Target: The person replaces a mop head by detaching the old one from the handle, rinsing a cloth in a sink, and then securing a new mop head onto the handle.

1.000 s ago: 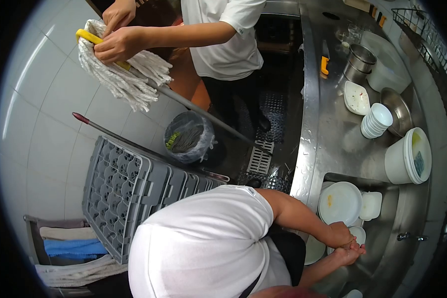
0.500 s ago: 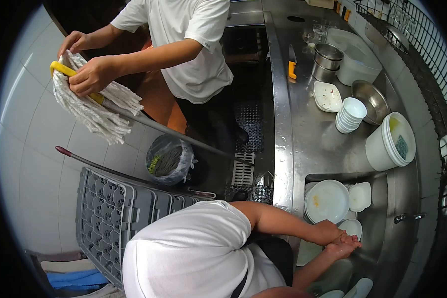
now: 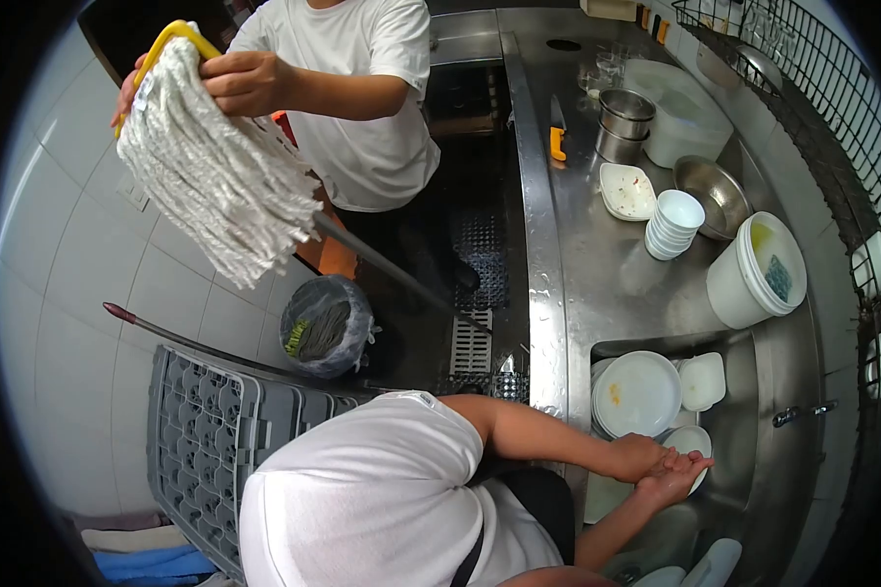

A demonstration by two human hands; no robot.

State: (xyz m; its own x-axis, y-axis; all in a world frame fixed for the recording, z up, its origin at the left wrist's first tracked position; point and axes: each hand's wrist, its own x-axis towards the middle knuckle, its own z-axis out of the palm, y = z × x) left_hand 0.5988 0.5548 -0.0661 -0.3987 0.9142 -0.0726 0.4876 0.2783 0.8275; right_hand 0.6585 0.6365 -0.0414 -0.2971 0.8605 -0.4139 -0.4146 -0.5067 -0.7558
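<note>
My left hand (image 3: 638, 457) reaches over the sink with its fingers curled in against my right hand. My right hand (image 3: 671, 479) is turned partly palm up, fingers stretched out. The two hands touch; whatever lies between them is hidden. Beneath and beside them is a small white dish (image 3: 685, 442). A stack of white plates (image 3: 641, 386), the top one with yellowish residue, sits in the sink (image 3: 744, 430) beyond my left hand. Next to it are white square dishes (image 3: 701, 382).
Across the aisle a person holds a white string mop (image 3: 215, 166) with a yellow clamp. A knife (image 3: 557, 127), white bowls (image 3: 674, 225), a metal bowl (image 3: 715, 196) and a white bucket (image 3: 739, 284) stand on the counter. Grey racks (image 3: 201, 440) and a bagged bin (image 3: 328, 328) are left.
The other person has raised the mop head, and its strings now hang spread toward the camera. My hands stay together over the sink, with the right palm turned up more. The view has shifted slightly.
</note>
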